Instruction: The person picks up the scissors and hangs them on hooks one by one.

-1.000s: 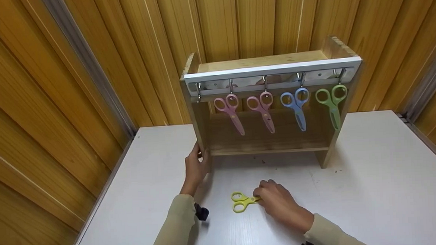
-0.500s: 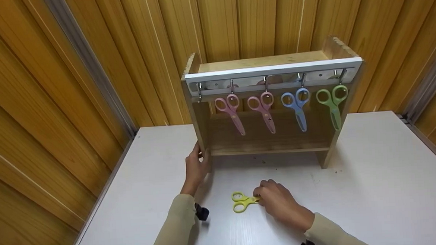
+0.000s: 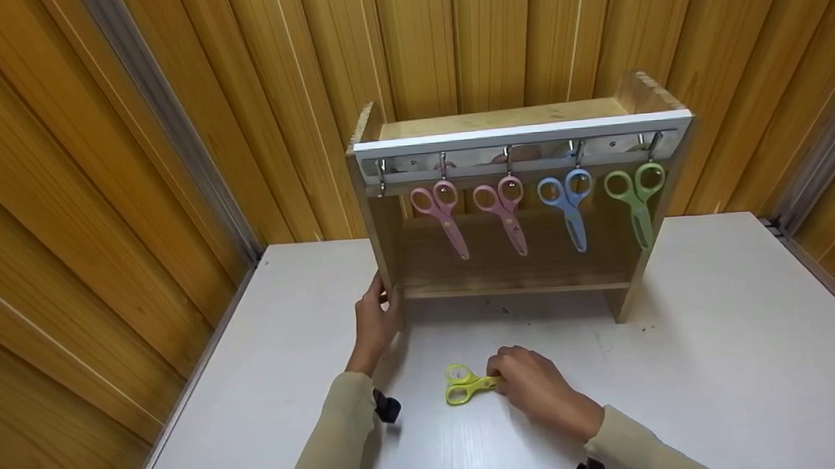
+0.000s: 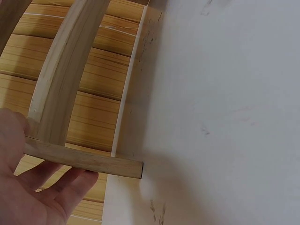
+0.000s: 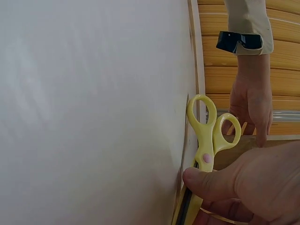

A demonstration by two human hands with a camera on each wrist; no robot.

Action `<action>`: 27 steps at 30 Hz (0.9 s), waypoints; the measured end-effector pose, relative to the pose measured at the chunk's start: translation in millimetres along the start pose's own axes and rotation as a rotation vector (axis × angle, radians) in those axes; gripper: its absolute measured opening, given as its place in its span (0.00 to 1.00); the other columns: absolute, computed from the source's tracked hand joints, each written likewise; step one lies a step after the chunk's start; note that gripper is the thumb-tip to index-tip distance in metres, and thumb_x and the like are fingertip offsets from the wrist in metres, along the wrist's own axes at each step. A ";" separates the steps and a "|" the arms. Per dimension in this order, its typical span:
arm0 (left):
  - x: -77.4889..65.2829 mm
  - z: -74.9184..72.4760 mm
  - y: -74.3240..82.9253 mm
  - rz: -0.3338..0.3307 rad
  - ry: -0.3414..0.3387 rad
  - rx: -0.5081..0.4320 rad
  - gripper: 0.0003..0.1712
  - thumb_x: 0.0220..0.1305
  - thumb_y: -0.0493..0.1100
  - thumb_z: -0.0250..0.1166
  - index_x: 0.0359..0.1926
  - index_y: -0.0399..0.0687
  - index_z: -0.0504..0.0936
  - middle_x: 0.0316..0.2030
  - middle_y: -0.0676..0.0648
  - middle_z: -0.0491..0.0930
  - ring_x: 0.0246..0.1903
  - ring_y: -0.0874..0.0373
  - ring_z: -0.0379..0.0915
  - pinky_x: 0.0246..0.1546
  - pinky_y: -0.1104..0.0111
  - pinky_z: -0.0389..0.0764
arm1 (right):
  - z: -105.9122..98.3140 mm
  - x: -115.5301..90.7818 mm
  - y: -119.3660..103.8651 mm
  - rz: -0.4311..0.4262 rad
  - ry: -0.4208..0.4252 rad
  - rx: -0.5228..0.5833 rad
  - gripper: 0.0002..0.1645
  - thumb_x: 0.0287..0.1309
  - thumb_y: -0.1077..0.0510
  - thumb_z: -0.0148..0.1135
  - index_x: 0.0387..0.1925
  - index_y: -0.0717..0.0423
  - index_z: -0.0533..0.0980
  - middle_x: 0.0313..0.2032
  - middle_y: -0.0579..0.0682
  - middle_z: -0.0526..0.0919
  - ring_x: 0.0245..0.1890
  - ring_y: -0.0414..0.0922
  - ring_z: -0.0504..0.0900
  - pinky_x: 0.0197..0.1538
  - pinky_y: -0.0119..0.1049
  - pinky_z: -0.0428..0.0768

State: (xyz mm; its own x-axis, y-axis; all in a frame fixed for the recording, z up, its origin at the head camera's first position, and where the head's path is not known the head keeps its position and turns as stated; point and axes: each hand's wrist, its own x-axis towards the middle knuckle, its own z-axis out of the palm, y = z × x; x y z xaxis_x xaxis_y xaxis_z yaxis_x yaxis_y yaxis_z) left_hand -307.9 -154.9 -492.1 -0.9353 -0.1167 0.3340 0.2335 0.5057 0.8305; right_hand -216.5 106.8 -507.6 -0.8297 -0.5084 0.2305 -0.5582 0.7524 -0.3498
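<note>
My right hand [image 3: 532, 382] pinches a pair of yellow scissors [image 3: 461, 389] by the blade end, low over the table. In the right wrist view the thumb lies across the blades, and the finger loops of the scissors [image 5: 206, 126] point away from the hand. My left hand [image 3: 377, 322] grips the lower left side panel of a wooden rack [image 3: 517, 288]; in the left wrist view the fingers are beyond the panel's edge [image 4: 93, 161]. Two pink scissors [image 3: 447, 218] [image 3: 509, 215], blue scissors [image 3: 571, 208] and green scissors [image 3: 637, 201] hang from the rack's hooks.
A metal hook rail [image 3: 527, 154] spans the rack's top front; its leftmost hook [image 3: 381, 175] bears nothing. The rack stands on a white table [image 3: 285, 306], in front of a wood-panelled wall [image 3: 486, 45]. Small specks lie on the table below the rack.
The yellow scissors have tilted slightly, with their loops shifted a little, as the right hand moves very slightly. The left hand and rack stay in place.
</note>
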 end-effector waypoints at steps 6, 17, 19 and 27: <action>-1.4 0.1 0.7 0.005 0.001 -0.016 0.32 0.77 0.41 0.59 0.78 0.46 0.63 0.65 0.43 0.78 0.53 0.52 0.81 0.53 0.59 0.83 | 1.0 -0.5 1.3 -0.005 0.007 0.006 0.11 0.49 0.70 0.77 0.27 0.53 0.85 0.26 0.42 0.78 0.30 0.41 0.77 0.31 0.36 0.78; -1.2 1.7 -0.6 -0.006 0.012 -0.013 0.33 0.77 0.41 0.58 0.79 0.47 0.62 0.67 0.44 0.77 0.55 0.53 0.81 0.53 0.60 0.83 | -21.9 9.8 -5.1 -0.079 0.048 -0.005 0.10 0.49 0.69 0.77 0.29 0.53 0.86 0.28 0.43 0.81 0.31 0.41 0.79 0.33 0.36 0.81; -1.0 1.8 -0.4 -0.013 0.011 -0.012 0.33 0.77 0.41 0.58 0.79 0.48 0.61 0.67 0.45 0.76 0.55 0.53 0.80 0.53 0.60 0.83 | -31.8 14.3 -8.7 -0.105 0.065 0.004 0.09 0.50 0.70 0.77 0.30 0.54 0.85 0.29 0.43 0.82 0.33 0.42 0.80 0.35 0.37 0.82; -0.9 0.7 0.7 -0.016 -0.006 -0.006 0.32 0.78 0.42 0.58 0.78 0.49 0.63 0.64 0.44 0.79 0.53 0.54 0.80 0.54 0.61 0.82 | -70.0 34.9 -25.1 -0.215 0.178 0.061 0.08 0.55 0.67 0.76 0.35 0.55 0.85 0.32 0.45 0.81 0.34 0.41 0.81 0.38 0.36 0.85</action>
State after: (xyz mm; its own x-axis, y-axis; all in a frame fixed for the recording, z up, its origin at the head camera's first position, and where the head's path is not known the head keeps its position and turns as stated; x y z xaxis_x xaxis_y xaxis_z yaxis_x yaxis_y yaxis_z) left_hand -307.1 -153.8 -492.0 -0.9403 -0.1197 0.3185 0.2203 0.4990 0.8381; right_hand -231.8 99.6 -427.3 -0.6834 -0.5678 0.4589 -0.7243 0.6064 -0.3283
